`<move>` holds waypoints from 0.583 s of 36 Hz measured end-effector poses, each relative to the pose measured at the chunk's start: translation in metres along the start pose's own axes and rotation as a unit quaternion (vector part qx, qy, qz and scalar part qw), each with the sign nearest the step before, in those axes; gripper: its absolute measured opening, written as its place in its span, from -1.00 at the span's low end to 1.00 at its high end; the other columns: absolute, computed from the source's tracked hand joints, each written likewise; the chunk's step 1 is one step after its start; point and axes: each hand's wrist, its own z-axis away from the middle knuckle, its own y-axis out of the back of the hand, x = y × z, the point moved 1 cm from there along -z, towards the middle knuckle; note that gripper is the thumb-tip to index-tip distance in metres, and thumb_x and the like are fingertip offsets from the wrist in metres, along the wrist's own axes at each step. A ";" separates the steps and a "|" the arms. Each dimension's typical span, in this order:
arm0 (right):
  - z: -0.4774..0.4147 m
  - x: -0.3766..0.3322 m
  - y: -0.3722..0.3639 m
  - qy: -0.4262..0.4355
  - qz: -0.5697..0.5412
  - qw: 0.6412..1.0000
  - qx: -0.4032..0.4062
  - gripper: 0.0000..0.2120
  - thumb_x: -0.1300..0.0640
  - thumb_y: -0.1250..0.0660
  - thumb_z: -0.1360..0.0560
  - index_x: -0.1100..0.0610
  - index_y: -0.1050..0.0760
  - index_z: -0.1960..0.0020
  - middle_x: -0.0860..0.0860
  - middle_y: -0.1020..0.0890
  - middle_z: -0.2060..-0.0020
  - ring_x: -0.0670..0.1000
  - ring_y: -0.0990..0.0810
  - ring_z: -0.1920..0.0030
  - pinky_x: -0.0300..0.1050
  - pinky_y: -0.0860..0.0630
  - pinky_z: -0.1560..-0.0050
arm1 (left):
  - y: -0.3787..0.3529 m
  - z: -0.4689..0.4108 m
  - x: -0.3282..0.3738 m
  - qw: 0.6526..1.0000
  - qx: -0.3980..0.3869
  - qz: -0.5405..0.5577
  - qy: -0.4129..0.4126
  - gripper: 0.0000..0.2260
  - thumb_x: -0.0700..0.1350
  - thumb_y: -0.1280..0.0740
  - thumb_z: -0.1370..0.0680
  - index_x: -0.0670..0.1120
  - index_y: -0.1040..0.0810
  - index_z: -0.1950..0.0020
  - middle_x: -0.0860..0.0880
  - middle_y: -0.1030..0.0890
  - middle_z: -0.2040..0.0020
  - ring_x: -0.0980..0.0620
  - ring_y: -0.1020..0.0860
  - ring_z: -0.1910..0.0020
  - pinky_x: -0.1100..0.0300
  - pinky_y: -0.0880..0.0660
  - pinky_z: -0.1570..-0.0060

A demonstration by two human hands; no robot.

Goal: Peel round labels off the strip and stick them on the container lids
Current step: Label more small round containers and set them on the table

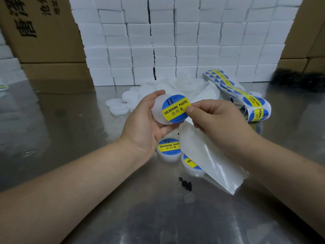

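Now the left hand (pixel 146 124) cups a blank white lid (pixel 157 110), fingers curled round its rim, its face turned up toward the camera. The right hand (pixel 216 120) pinches the right edge of a round label (pixel 175 109) between thumb and forefinger, with bare backing paper (pixel 202 155) hanging beneath that hand. The label sits off-centre, overhanging the lid toward the right hand, its yellow band slanting up to the right; seating it probably means shifting it left before pressing. The strip (pixel 253 101) lies further right on the tabletop (pixel 88 155)
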 end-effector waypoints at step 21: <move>0.002 -0.001 -0.002 0.007 0.024 1.000 0.020 -0.70 0.05 -0.33 -0.48 -0.07 -0.55 0.43 -0.18 -0.47 0.61 -0.22 -0.38 0.58 -0.49 -0.23 0.54 | -0.003 0.008 -0.005 0.989 -0.039 -0.120 -0.072 -0.77 -0.26 -0.24 -0.55 0.06 -0.51 -0.05 -0.11 -0.59 -0.06 0.02 -0.66 0.15 0.21 -0.58 0.22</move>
